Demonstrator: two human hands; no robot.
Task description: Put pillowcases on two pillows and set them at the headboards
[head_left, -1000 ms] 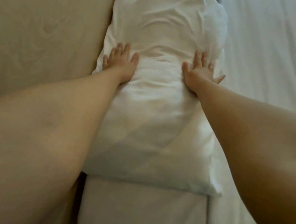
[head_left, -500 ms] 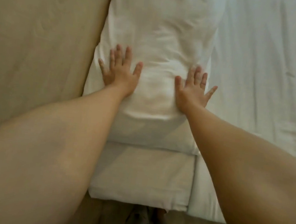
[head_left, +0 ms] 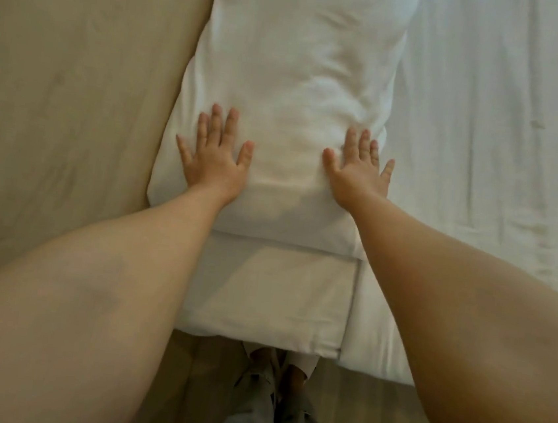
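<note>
A white pillow in its pillowcase (head_left: 298,75) lies lengthwise on the bed, along the beige headboard (head_left: 77,86) at the left. My left hand (head_left: 215,156) rests flat on the pillow's near left part with fingers spread. Flat on the near right part lies my right hand (head_left: 357,169), its little finger over the pillow's right edge. Neither hand holds anything. The pillow's far end runs out of the top of the view.
White bedsheet (head_left: 484,146) covers the mattress to the right. The mattress's near side (head_left: 272,296) drops down to a wooden floor (head_left: 369,420), where my legs and feet (head_left: 271,400) stand close to the bed.
Both hands have slid along the pillow toward its near end, staying flat. The view has tilted down and back, so the mattress edge, floor and my feet now show.
</note>
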